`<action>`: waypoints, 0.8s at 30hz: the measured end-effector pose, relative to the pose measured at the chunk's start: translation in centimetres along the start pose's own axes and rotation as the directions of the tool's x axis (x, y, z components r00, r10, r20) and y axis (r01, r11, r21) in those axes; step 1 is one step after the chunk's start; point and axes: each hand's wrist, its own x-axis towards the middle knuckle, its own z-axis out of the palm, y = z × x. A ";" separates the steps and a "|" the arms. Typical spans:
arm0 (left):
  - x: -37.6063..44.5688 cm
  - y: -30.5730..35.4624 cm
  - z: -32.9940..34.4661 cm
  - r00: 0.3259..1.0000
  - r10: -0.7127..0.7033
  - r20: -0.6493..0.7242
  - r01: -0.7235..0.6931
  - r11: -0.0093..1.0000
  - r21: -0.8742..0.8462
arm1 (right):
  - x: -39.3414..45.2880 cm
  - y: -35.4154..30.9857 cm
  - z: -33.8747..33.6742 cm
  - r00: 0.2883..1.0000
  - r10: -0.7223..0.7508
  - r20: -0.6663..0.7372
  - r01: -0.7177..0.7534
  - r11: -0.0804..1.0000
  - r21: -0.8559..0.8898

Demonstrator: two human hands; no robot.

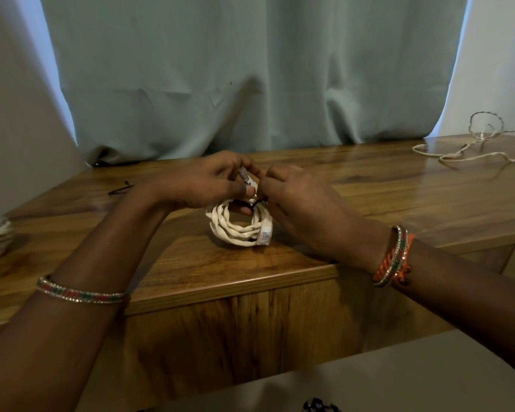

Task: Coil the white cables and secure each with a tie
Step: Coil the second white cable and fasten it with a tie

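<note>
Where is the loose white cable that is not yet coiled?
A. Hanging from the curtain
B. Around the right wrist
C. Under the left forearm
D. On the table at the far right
D: the uncoiled white cable lies in loose loops on the wooden table at the far right, away from both hands.

We see a table (369, 185) of brown wood, smooth and shiny, with its grain showing. The coiled white cable (235, 227) looks like smooth plastic with a clear plastic plug (264, 233), and the curtain (250, 69) behind is soft, matt cloth. 2 bangles (81, 292) sparkle.
</note>
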 end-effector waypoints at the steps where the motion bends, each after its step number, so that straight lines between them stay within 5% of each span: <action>1: -0.1 0.1 0.1 1.000 0.004 0.001 -0.004 1.000 0.007 | 0.0 0.0 0.1 1.000 -0.028 -0.011 0.027 0.999 -0.038; 6: -0.1 0.1 0.2 0.999 -0.026 -0.027 0.024 0.999 -0.046 | 0.1 0.7 -0.7 0.991 -0.024 0.134 0.011 0.996 0.092; 13: -0.2 0.2 0.5 0.999 -0.034 -0.028 0.032 0.997 -0.064 | 0.5 2.1 -0.3 0.997 -0.023 0.069 0.006 0.970 0.243; 21: 0.0 -0.1 0.0 0.998 -0.021 -0.062 0.022 1.000 0.017 | -0.1 2.4 0.3 0.957 0.278 0.080 -0.267 0.740 0.617; 24: -0.2 0.3 0.1 0.994 -0.010 -0.107 0.012 1.000 0.015 | 0.0 2.7 0.2 0.951 0.306 0.046 -0.268 0.739 0.618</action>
